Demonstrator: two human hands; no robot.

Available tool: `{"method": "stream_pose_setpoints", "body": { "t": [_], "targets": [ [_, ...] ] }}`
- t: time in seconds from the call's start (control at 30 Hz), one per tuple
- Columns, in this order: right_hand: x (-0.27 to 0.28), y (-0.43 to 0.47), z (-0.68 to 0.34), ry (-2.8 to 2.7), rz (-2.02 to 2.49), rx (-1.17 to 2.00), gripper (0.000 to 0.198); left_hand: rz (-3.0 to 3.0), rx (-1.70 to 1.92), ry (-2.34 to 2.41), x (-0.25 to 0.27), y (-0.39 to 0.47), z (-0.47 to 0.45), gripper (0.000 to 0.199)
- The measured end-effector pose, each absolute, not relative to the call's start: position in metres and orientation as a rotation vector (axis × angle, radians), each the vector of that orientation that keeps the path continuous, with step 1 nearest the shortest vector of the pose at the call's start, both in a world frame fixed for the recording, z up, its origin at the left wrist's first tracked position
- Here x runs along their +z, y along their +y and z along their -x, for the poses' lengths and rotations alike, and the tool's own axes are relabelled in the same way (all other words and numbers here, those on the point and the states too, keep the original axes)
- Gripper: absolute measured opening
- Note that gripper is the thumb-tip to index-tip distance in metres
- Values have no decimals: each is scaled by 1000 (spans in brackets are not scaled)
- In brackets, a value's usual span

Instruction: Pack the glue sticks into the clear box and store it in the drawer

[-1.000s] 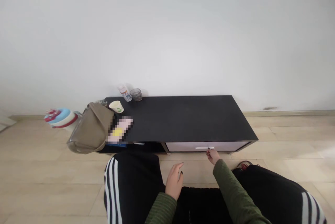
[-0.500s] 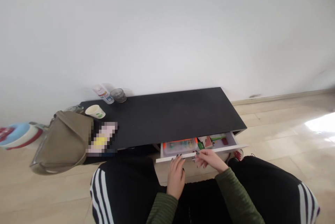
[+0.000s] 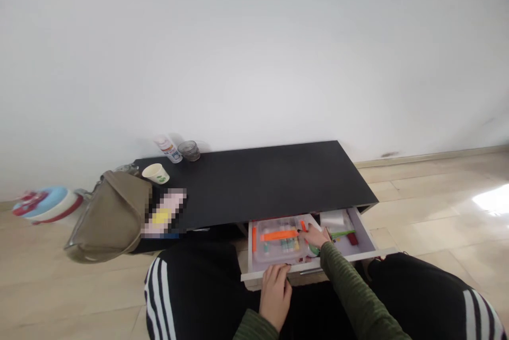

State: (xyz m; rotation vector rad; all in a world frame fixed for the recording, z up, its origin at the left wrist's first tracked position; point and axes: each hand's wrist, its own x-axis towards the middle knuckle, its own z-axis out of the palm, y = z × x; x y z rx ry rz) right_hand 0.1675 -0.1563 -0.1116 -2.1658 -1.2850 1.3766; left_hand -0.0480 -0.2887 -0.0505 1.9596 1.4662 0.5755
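White wall (image 3: 254, 53), black bench (image 3: 270, 181) | drawer (image 3: 303, 266) being touched by left hand (image 3: 275, 292), loosely open | case (image 3: 274, 247) being touched by right hand (image 3: 315, 236), grip unclear | snagging risked by adjacent items (image 3: 314, 250)

The black cabinet top (image 3: 262, 186) carried a container (image 3: 170, 150), glass (image 3: 190, 151), paper cup (image 3: 156, 174) and bag (image 3: 111, 210). A pixelated pink item (image 3: 167, 205) lay beside the bag.

Illumination was bright and diffuse across the white wall (image 3: 254, 69). Glare saturated the beige floor (image 3: 494, 200) at far right. A faint shadow fell behind the glass cup (image 3: 189, 151). Pixelation masked the pink item (image 3: 172, 201); the upper-right corner was darkened.
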Motion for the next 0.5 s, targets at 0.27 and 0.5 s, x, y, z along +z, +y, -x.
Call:
{"method": "stream_pose_setpoints", "body": {
  "t": [0.27, 0.5],
  "targets": [
    [-95, -182, -174, -1373, 2066, 1494, 21, -1816, 162, 1351, -47, -307, 34, 37],
    [-13, -192, -171, -1724, 1953, 1055, 22, -1754, 115, 1454, -86, -310, 31, 42]
  ]
}}
